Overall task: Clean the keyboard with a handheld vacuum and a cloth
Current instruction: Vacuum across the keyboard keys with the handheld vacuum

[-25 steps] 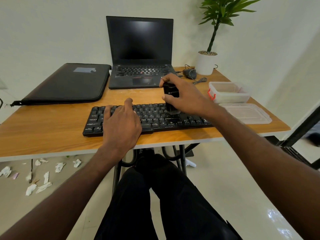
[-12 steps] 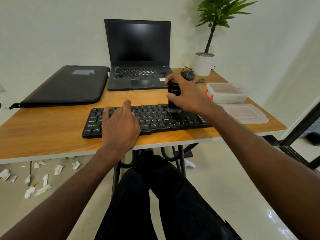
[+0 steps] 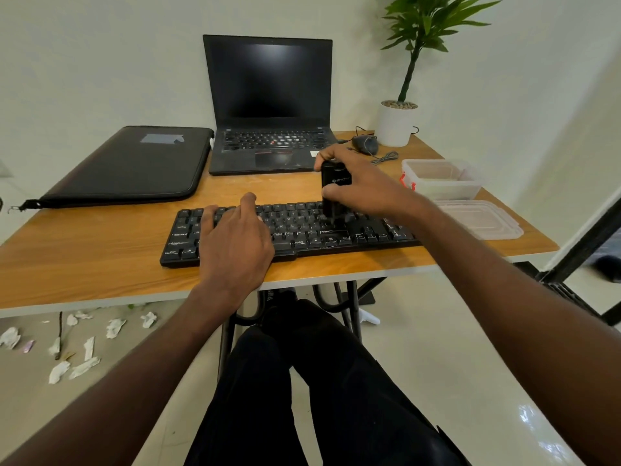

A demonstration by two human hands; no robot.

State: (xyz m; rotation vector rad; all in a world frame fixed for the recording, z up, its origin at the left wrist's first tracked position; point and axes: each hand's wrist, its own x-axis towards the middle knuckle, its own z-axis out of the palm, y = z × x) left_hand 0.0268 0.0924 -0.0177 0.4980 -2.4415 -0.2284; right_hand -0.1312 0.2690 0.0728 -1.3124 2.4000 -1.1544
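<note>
The vacuuming step is in hand. The right hand (image 3: 363, 183) grips a small black cylindrical handheld vacuum (image 3: 334, 183), fingers and thumb curled round its upright body, and its lower end meets the keys right of the middle of the flat black plastic keyboard (image 3: 353, 235). That keyboard lies along the near edge of the orange wood-grain table (image 3: 84, 250). The left hand (image 3: 235, 243) rests on the left half of the keyboard, its fingers spread and fairly straight over the keys, holding nothing; it seems to steady the board.

Behind the keyboard stands an open black laptop (image 3: 268, 105) with a dark screen, and to its left lies a black zipped fabric sleeve (image 3: 134, 166). On the right side of the table sit a clear plastic storage box (image 3: 443, 179) with a red clasp and its separate clear lid (image 3: 480, 218). No cloth can be made out on the table.

Judging from this, only part of the rows can be taken as covered. The next move calls for drawing the nozzle along the rows with light downward contact, keeping it upright so it stays between the keycaps, while the left hand shifts out of its path when the left half is due. The wiping with a cloth is not yet begun
</note>
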